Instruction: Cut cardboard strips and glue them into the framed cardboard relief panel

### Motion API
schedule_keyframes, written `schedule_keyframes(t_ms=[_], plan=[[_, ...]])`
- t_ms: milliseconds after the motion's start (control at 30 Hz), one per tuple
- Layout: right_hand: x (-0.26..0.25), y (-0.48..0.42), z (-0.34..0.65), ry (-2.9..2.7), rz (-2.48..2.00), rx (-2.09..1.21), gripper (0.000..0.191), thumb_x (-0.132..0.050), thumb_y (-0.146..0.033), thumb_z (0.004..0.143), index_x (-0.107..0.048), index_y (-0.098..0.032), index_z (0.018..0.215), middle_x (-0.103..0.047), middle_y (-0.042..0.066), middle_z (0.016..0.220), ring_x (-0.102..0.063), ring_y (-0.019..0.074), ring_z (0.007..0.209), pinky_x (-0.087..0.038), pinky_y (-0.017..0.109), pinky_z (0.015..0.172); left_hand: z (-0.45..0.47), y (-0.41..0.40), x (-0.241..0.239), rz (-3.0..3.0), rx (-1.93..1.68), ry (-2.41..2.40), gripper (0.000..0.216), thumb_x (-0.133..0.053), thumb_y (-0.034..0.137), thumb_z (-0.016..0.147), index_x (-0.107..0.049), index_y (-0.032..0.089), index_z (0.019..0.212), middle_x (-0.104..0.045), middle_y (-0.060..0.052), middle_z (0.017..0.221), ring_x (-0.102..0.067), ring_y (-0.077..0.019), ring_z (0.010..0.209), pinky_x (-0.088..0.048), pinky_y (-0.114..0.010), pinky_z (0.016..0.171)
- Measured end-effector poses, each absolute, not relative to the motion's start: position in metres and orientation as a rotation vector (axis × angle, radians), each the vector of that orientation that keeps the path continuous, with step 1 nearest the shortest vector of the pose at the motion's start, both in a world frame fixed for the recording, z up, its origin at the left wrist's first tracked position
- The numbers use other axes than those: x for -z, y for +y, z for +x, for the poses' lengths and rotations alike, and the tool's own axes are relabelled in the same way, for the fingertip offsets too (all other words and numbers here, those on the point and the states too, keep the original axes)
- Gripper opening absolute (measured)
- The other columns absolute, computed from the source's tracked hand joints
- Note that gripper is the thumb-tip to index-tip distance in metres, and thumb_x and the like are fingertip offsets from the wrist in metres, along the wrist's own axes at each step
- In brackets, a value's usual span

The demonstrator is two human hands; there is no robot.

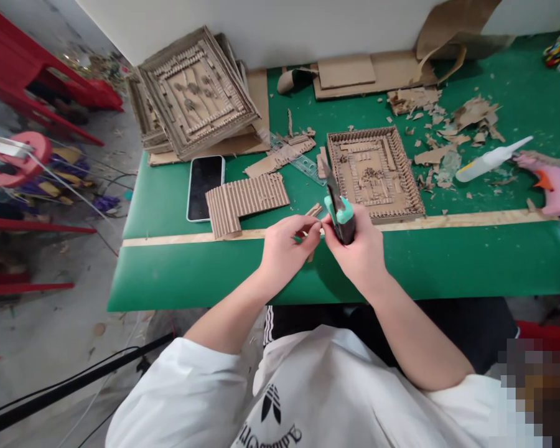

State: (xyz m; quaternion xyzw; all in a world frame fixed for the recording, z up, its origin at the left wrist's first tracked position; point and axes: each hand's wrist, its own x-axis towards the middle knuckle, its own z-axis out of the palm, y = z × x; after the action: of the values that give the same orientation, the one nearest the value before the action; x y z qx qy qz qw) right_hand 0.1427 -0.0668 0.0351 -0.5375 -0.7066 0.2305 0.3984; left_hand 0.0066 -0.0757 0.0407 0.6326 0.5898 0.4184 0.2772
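Bench work in cardboard, with clock directions taken from where the fingertips meet. The left hand has thumb and forefinger together; whether a small piece lies between them cannot be told. The right hand is closed around what appear to be scissors, blades toward 11 o'clock, its thumb and forefinger meeting the left's. The step in hand is judged to be fingertip preparation of a small part; the next move calls for a steady pinch and blades clear of both hands. Beyond, between 1 and 2 o'clock, lies the corrugated-walled tray; near 10, a notched corrugated sheet. Farther, past 10, similar panels are stacked
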Motion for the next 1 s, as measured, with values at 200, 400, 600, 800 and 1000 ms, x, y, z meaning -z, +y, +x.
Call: schedule_keyframes(t_ms=[200, 400, 600, 800, 1000], plan=[[-0.013, -0.066, 0.133, -1.810, -1.184, -0.339, 0.012, -0.045, -0.024, 0.085, -0.053, -0.023, 0.095, -0.062, 0.003, 0.097, -0.060, 0.0132, 0.093, -0.050, 0.031, 0.083, 0.017, -0.066, -0.031, 1.224, -1.313, 1.495, 0.014, -0.062, 0.029, 0.071, -0.060, 0.018, 0.063, -0.064, 0.001, 0.062, -0.058, -0.0117, 0.061, -0.046, -0.022, 0.056], [-0.020, -0.051, 0.137, -1.705, -1.190, -0.403, 0.014, -0.048, -0.030, 0.086, -0.051, -0.022, 0.096, -0.062, 0.004, 0.094, -0.060, 0.0140, 0.090, -0.050, 0.032, 0.085, 0.001, -0.051, -0.031, 0.793, -1.374, 1.271, 0.023, -0.063, 0.040, 0.078, -0.063, 0.017, 0.079, -0.064, 0.001, 0.065, -0.063, -0.0110, 0.058, -0.047, -0.021, 0.050], [-0.038, -0.011, 0.126, -1.724, -1.417, -0.605, 0.016, -0.051, -0.024, 0.079, -0.054, -0.018, 0.094, -0.062, 0.004, 0.090, -0.061, 0.0159, 0.089, -0.051, 0.034, 0.084, -0.025, -0.051, -0.035, 0.736, -1.400, 1.157, 0.033, -0.074, 0.044, 0.068, -0.061, 0.018, 0.084, -0.068, 0.000, 0.078, -0.067, -0.0112, 0.066, -0.053, -0.021, 0.058], [-0.038, -0.008, 0.125, -1.835, -1.482, -0.750, 0.030, -0.049, -0.031, 0.083, -0.054, -0.017, 0.109, -0.064, 0.002, 0.078, -0.061, 0.0127, 0.062, -0.049, 0.026, 0.063, -0.033, -0.048, -0.036, 0.648, -1.407, 1.057, 0.032, -0.078, 0.040, 0.066, -0.059, 0.017, 0.075, -0.063, 0.003, 0.067, -0.061, -0.0060, 0.058, -0.052, -0.017, 0.058], [-0.036, -0.039, 0.149, -1.999, -1.543, -0.698, 0.042, -0.051, -0.047, 0.084, -0.056, -0.018, 0.114, -0.066, 0.005, 0.080, -0.062, 0.0160, 0.065, -0.044, 0.024, 0.054, -0.032, -0.047, -0.040, 0.608, -1.366, 0.949, 0.031, -0.075, 0.043, 0.071, -0.057, 0.018, 0.076, -0.055, 0.005, 0.061, -0.055, -0.0034, 0.053, -0.048, -0.014, 0.052]])
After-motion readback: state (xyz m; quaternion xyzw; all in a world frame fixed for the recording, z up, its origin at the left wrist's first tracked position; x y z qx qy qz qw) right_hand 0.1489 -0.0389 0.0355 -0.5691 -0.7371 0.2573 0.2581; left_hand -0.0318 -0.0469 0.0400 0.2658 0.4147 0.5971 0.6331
